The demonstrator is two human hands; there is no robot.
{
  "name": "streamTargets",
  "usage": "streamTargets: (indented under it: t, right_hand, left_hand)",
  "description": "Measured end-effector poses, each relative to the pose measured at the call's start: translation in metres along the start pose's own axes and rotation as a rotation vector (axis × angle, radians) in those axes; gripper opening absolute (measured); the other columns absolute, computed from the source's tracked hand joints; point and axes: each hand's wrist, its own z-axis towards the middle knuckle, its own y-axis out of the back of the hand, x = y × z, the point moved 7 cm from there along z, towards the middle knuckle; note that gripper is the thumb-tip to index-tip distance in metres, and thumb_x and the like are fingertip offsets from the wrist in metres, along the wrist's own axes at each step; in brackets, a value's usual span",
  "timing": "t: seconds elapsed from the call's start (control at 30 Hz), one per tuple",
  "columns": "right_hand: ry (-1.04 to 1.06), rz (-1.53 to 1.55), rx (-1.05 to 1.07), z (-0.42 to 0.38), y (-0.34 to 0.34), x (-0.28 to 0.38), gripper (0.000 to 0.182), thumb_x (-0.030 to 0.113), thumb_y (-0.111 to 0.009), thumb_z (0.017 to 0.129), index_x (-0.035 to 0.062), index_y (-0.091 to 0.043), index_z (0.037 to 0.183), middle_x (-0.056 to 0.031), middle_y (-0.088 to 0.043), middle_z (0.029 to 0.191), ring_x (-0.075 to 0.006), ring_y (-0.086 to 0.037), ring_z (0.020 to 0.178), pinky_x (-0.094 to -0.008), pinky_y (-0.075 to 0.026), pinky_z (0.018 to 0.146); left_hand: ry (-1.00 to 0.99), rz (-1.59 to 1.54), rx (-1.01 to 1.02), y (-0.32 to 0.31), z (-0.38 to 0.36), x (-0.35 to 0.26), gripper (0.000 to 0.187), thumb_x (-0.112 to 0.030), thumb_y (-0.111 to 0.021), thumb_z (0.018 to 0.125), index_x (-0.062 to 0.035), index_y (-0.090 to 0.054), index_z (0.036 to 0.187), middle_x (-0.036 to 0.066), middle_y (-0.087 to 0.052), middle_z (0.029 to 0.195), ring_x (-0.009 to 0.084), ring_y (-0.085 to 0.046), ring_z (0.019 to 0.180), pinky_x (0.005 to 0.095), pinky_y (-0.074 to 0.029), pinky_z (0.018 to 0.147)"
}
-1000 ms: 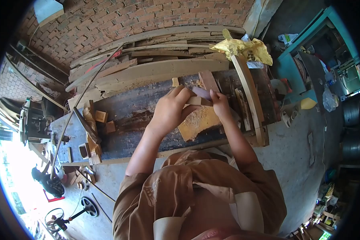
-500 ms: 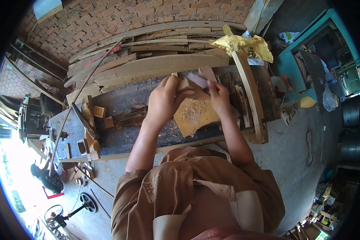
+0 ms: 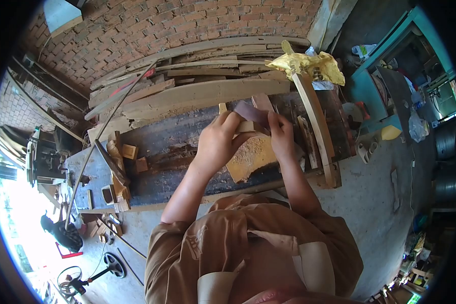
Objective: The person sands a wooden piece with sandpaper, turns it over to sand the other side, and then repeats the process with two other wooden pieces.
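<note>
My left hand [image 3: 216,144] is closed round a small light wooden piece [image 3: 247,127] above the dark workbench [image 3: 182,114]. Close beside it, my right hand [image 3: 282,136] pinches a strip of purplish-brown sandpaper [image 3: 250,112], which lies curved against the far side of the wooden piece. Below both hands, a yellowish board [image 3: 248,159] carries a heap of sawdust. A reddish-brown wood block [image 3: 262,102] sits just beyond the sandpaper. My fingertips partly hide the wooden piece.
A long curved wooden beam [image 3: 314,126] lies across the bench's right side, with a yellow sack [image 3: 309,66] at its far end. Small wooden blocks [image 3: 129,151] and scraps are at the left. Stacked planks [image 3: 187,99] line the brick wall. A person [image 3: 63,234] is at the far left.
The wooden piece and sandpaper are turned and show more clearly between my hands. The whole view has shifted slightly, with the bench lower in it.
</note>
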Motion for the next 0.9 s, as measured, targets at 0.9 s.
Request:
streamTargets:
  t: [0.9]
  right_hand:
    - [-0.065, -0.347, -0.031, 0.015, 0.017, -0.127, 0.046, 0.038, -0.044, 0.088, -0.0045, -0.054, 0.075, -0.0186, -0.056, 0.066, -0.0291, -0.056, 0.062, -0.0362, -0.041, 0.059]
  left_hand:
    - [0.255, -0.034, -0.130, 0.023, -0.027, 0.039, 0.028, -0.016, -0.069, 0.072, 0.0017, -0.048, 0.078, 0.014, -0.052, 0.069, 0.0220, -0.046, 0.059, 0.0305, -0.040, 0.056]
